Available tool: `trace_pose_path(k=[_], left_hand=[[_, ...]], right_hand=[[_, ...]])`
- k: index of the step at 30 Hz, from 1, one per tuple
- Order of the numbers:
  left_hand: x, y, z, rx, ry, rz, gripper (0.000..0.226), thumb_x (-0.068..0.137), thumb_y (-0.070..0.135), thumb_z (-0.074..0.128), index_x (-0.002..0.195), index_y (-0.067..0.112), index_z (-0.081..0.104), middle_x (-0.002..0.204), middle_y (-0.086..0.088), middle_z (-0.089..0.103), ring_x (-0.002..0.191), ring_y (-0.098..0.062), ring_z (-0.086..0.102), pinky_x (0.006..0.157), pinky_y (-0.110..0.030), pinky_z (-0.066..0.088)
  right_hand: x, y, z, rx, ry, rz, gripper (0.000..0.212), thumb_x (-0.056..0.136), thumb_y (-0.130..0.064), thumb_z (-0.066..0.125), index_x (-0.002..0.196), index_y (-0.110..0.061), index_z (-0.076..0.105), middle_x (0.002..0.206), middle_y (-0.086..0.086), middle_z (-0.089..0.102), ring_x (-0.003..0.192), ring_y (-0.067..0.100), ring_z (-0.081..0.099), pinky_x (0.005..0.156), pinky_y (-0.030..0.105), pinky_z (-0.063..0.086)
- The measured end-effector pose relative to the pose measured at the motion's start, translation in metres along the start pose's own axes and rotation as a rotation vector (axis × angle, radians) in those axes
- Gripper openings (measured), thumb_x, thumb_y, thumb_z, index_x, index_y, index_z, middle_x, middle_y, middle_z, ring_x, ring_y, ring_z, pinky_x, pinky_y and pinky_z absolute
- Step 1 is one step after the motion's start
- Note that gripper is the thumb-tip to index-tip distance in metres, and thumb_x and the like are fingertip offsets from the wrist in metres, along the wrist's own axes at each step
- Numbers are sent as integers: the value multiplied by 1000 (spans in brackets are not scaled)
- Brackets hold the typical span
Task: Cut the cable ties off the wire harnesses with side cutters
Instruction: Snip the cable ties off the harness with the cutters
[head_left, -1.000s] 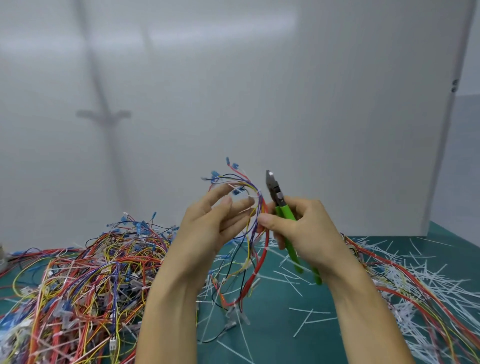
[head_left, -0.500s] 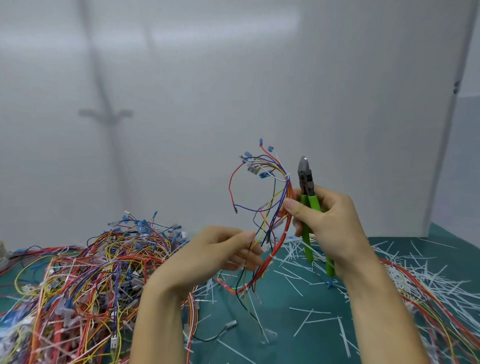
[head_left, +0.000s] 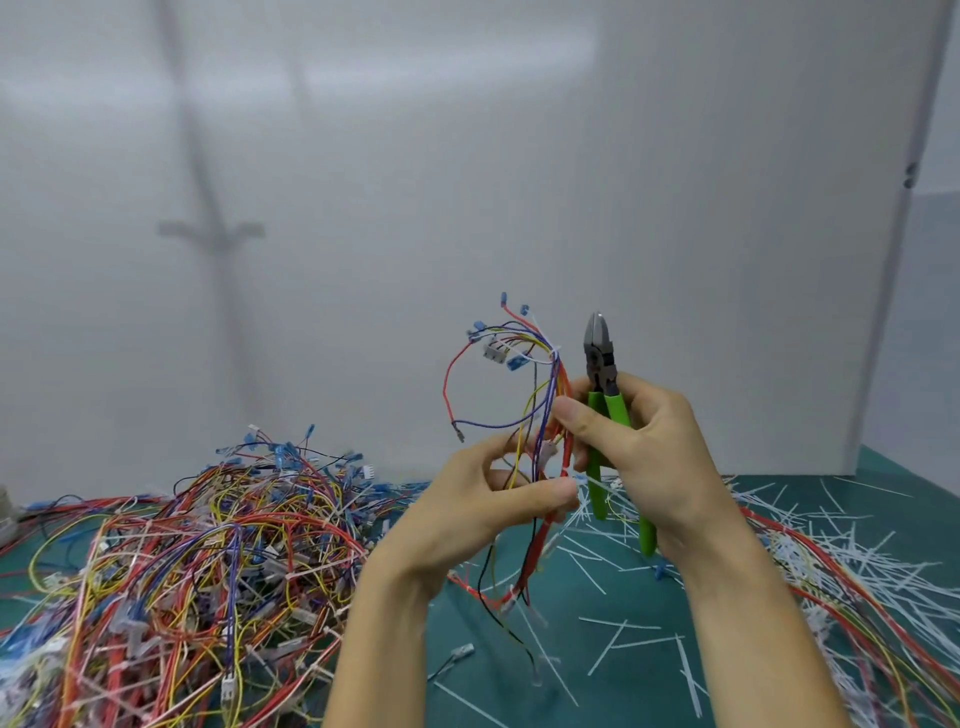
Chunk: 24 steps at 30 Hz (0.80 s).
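Note:
A small wire harness of red, blue, yellow and black wires with blue terminals is held up in front of me. My left hand pinches its lower part between thumb and fingers. My right hand grips the green-handled side cutters, jaws pointing up and closed, and its thumb and forefinger also pinch the harness bundle higher up. The harness's loose ends hang down over the green table.
A large heap of tangled harnesses covers the table's left side. Cut white cable ties litter the middle and right. More red wires lie at the right. A white wall panel stands close behind.
Both hands stay on the harness; my left hand has shifted up to pinch the bundle just under my right thumb. The cutters have hardly moved since half a second ago.

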<state>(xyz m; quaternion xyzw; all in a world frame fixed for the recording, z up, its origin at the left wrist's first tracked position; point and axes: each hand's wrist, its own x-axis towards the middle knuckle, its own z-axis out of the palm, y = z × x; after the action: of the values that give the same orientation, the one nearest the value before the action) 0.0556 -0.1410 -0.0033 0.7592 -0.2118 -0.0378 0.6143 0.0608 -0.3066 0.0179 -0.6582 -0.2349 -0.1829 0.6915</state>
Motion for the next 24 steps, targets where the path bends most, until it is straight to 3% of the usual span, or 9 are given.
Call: trace_pose_path(k=[3,6,9,11,13,15,18,20,24], left_hand=[[4,-4,2,0,48,38,29,78,36,77,106,30,70,98,9,73,97,-10,69,93,-36,56],[4,-3,-3,-46,90,103,30,76,25,82,104,18,74,103,-2,76,99,-14,70,86,-25,54],[0,3,-5,-95,99,137,34,77,18,82,110,21,73,106,-3,75,99,-15,71,79,-17,53],[0,4,-4,-121,90,153,38,80,22,78,116,28,70,112,-1,74,105,-15,69,82,-18,53],[-1,6,-3,-156,89,167,36,83,25,73,118,32,68,114,0,73,107,-18,69,90,-28,54],[-1,8,-2,-211,118,175,35,85,27,69,119,28,68,115,-2,73,107,-22,69,96,-35,53],[-2,13,-5,-292,198,192,36,89,22,68,125,25,65,117,-3,72,104,-24,70,94,-34,55],[-3,16,-8,-274,262,207,31,94,17,62,124,27,65,115,1,73,102,-21,71,91,-31,56],[-4,19,-9,-220,384,231,21,92,13,64,107,23,74,102,2,76,87,-15,73,81,-24,58]], right_hand=[[0,-2,5,25,-3,4,7,88,-9,69,81,-10,68,62,-2,65,53,10,57,53,23,51],[0,0,4,31,8,11,9,87,-11,70,85,-3,67,60,0,60,54,13,53,54,26,49],[0,-1,3,28,-6,12,14,86,-13,70,87,0,65,57,-3,56,54,13,51,54,22,50],[-1,-1,3,46,-35,19,9,86,-12,70,85,-3,66,59,-5,60,55,10,55,55,20,52],[-1,-1,2,54,-46,30,4,86,-10,70,83,-9,68,64,-5,65,59,9,59,58,21,54],[-1,1,1,60,-42,39,5,87,-9,70,82,-12,70,70,3,68,65,14,62,61,26,55],[-1,1,0,72,-34,61,8,80,-19,73,87,-14,73,83,20,67,72,26,60,69,38,54],[-1,2,0,87,-36,82,21,72,-29,73,91,-21,75,89,22,69,76,26,62,71,39,56],[-2,3,1,113,-33,109,23,71,-31,72,93,-29,77,93,17,71,79,24,64,77,44,56]])
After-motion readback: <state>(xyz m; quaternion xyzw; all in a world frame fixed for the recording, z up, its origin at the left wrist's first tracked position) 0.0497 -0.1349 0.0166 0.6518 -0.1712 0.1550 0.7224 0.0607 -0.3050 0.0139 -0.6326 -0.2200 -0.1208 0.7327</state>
